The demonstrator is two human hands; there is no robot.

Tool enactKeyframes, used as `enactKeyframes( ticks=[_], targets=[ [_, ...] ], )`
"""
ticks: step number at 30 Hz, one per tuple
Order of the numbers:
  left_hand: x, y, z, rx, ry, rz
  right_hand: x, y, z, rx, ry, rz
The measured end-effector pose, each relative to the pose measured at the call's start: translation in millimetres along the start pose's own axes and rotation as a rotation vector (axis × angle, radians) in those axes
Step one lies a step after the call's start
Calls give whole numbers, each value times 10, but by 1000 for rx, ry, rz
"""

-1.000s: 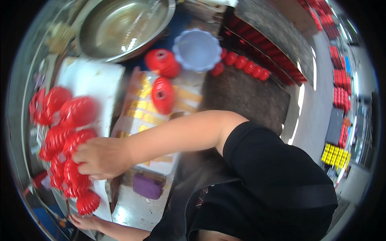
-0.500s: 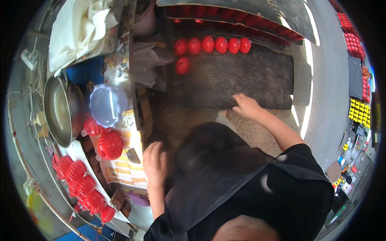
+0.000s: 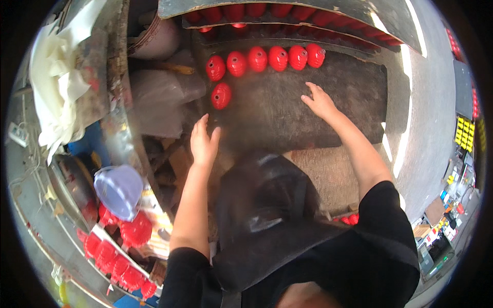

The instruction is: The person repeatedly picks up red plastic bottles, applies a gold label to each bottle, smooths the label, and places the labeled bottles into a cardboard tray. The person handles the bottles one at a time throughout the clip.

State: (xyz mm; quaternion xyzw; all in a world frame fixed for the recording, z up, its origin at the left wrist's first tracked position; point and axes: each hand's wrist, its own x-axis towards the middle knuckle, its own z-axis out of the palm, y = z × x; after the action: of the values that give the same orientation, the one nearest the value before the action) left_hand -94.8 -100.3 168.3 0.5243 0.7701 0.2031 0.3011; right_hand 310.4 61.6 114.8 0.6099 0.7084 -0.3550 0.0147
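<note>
Both hands out over the floor side, nothing held in either. Left hand [image 3: 204, 146]: fingers long and loosely spread, thumb standing well off, by the near-left corner of the dark board [image 3: 354, 97]. Right hand [image 3: 320, 102]: above the board's right half, fingers extended toward the far edge, thumb apart, palm bare. Height over the board: cannot tell.

Red pieces, glossy and ribbed, each with a small dark opening where it shows. Six in a row [image 3: 278, 58] along the board's far edge, starting near the far-left corner; a lone piece [image 3: 221, 96] by the left edge, just nearer than the row's first. Left fingertips nearest the lone one; right fingertips near the row's last, apart from it.

Beyond the far edge, a rack [image 3: 328, 6] with more red beneath. Off to the left, a pale bowl [image 3: 118, 190] at the bench's near edge.

Judgement on handling: gloss suggests a slick skin, so cup the ribbed body with whole fingers, both palms if needed. Keep wrists clear of the row; neighbours stand close and look easily knocked.
</note>
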Motion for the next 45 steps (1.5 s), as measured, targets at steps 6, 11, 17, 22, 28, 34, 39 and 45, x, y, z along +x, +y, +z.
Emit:
enactKeyframes(
  ticks=[6,11,17,22,28,34,39,45],
  targets=[
    [1154,-805,1151,167,57,30,1557,365,782,271,176,213],
    [1536,-1215,1796,187,27,33,2558,479,1081,240,426,126],
    [2033,-1295,2014,-186,365,-50,3102,462,1322,126,856,-180],
    [2595,-1146,1760,154,373,-28,3080,129,1282,399,878,-275],
    [2834,-1028,1608,450,160,57,2580,-344,1377,-155,400,-403],
    [2253,-856,1486,425,161,43,2261,-152,1554,56,543,-187],
    [2026,-656,1486,306,29,218,1676,352,1445,285,587,-35],
    [2270,-261,1600,332,-274,370,1268,757,1046,388,512,212]
  ],
)
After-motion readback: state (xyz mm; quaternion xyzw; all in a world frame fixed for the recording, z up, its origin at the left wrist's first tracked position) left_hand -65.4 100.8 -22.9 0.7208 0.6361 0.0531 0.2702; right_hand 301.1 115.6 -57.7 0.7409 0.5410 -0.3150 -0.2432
